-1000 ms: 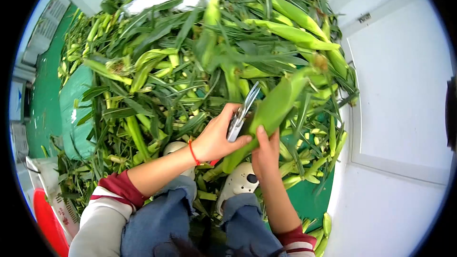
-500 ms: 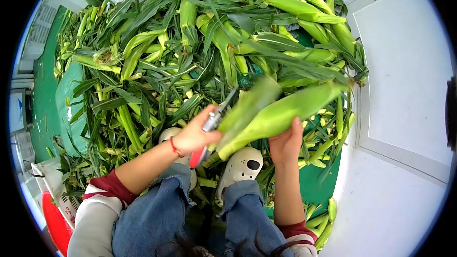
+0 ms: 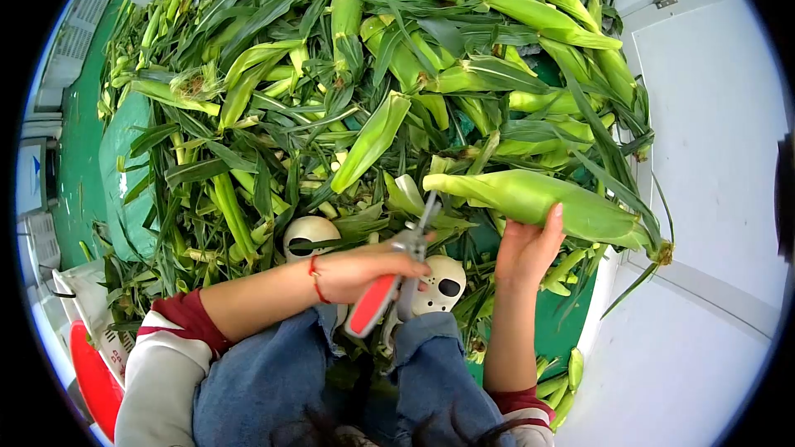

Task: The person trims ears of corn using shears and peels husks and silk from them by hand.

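My right hand [image 3: 528, 250] is closed around the underside of a green corn ear [image 3: 538, 199]. The ear lies nearly level, its pale cut stem end to the left and its browned silk tip to the right. In my left hand [image 3: 364, 271] is a pair of pruning shears [image 3: 373, 306] with red and grey handles. Their blades point up, the tips right at the ear's stem end. Left of the ear, a loose light-green husk leaf [image 3: 373, 142] shows over the heap.
A big heap of corn ears, husks and leaves [image 3: 273, 108] spreads before me, over my shoes [image 3: 439, 285]. White wall panels [image 3: 712, 116] stand at right. Green floor [image 3: 571, 314] shows beside them. More ears [image 3: 567, 389] lie low right, and a red object [image 3: 91, 381] sits low left.
The blurred husk leaf beside the ear is now apart from it, farther left over the heap. The ear has turned more level, and the shears have shifted down and right to its stem end.
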